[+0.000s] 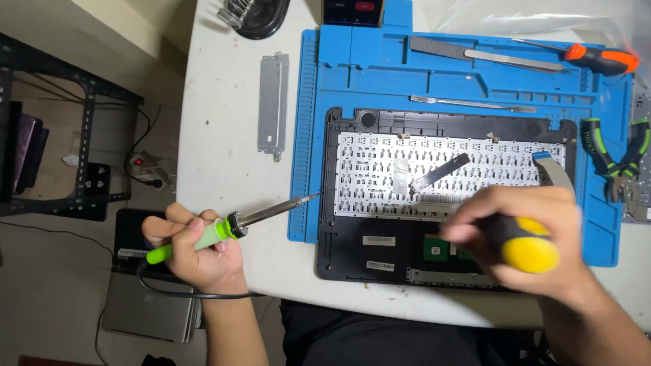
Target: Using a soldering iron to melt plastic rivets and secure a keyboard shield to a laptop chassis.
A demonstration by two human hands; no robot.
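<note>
I log the laptop palmrest shell point(352, 251) lying inverted at lower centre on the blue repair mat point(475, 74), keyboard backplate point(447, 177) exposed, ribbon cable point(553, 168) loose. Right hand point(525, 240) closed around a yellow-handled screwdriver point(525, 247). Left hand point(196, 252) grips the soldering iron point(230, 227) over bare table point(224, 169), near its left edge.

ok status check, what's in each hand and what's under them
Left hand grips green-handled soldering iron, tip off the mat edge. Right hand grips yellow-and-black tool handle over opened black laptop case. Nothing between.
</note>
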